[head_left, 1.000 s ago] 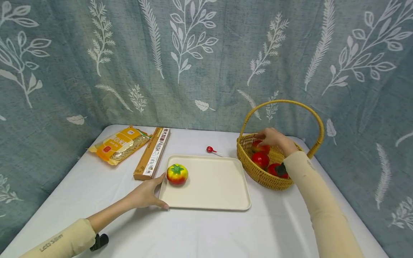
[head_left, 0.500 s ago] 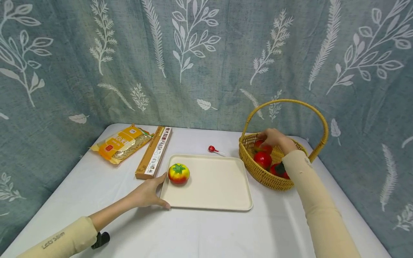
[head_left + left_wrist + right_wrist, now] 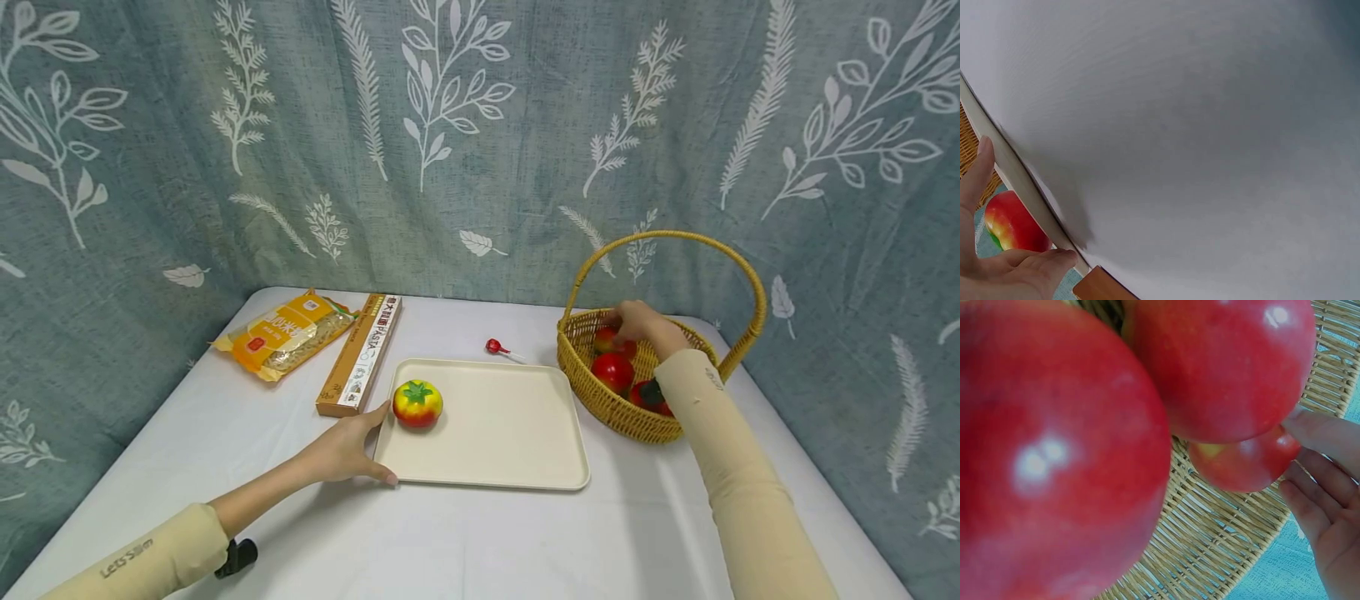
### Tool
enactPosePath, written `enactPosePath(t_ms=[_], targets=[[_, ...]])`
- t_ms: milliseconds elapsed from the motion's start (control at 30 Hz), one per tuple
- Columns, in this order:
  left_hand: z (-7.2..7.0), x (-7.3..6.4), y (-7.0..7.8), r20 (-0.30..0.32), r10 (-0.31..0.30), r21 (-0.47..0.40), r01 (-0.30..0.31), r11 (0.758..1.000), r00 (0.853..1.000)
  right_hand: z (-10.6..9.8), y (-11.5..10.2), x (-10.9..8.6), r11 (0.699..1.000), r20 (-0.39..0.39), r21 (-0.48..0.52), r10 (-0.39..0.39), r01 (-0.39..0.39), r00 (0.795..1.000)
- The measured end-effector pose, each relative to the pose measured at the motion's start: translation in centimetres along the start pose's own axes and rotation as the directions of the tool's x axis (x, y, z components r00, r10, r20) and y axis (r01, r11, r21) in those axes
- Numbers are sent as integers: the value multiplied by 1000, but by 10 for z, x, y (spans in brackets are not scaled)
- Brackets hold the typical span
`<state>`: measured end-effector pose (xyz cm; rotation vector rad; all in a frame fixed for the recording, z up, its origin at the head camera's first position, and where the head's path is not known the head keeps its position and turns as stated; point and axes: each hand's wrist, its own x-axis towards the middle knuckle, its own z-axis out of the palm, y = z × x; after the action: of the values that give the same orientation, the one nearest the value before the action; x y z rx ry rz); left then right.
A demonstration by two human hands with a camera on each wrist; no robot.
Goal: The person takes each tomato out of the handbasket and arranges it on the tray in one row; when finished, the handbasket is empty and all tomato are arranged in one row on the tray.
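Note:
My left hand (image 3: 351,450) spreads across the left end of a cream tray (image 3: 510,425), thumb near the front corner and fingers along the rim. On the tray beside it sits a red-and-yellow tomato-like fruit (image 3: 417,405) with green leaves on top. At the right, my right hand (image 3: 647,327) reaches under the handle of a wicker basket (image 3: 626,423). Its thumb and fingers hold the end of a red-and-yellow fruit (image 3: 1241,465), which rests low by the basket wall. Two other red fruits, one a glossy red one (image 3: 613,372), lie nearer; the right sleeve partly covers the other.
Behind the tray lies a red lollipop (image 3: 494,346) with a white stick. A long pasta box (image 3: 360,358) stands left of the tray, near a yellow bag of grain (image 3: 288,333). The basket's tall handle (image 3: 667,235) arches over the right hand. A leaf-patterned curtain (image 3: 450,150) closes the back.
The head view shifts slightly. Inside the basket the right fingers have moved a little on the far fruit, which shows more yellow. My left hand and the tray stay put.

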<state>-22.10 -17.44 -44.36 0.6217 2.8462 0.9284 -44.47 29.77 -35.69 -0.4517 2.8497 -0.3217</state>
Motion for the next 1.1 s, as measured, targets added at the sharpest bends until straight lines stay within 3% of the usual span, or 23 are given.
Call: enactPosePath(t_ms=[633,1100], targets=[[2,1,0,5,-8,-7,8,1000,1000,-3,5,-10,998,15,-57,-3,4,1000],[0,1,0,5,-4,-4,4,1000,1000,-23,1,-28,999,-30,8,-46,46,998]])
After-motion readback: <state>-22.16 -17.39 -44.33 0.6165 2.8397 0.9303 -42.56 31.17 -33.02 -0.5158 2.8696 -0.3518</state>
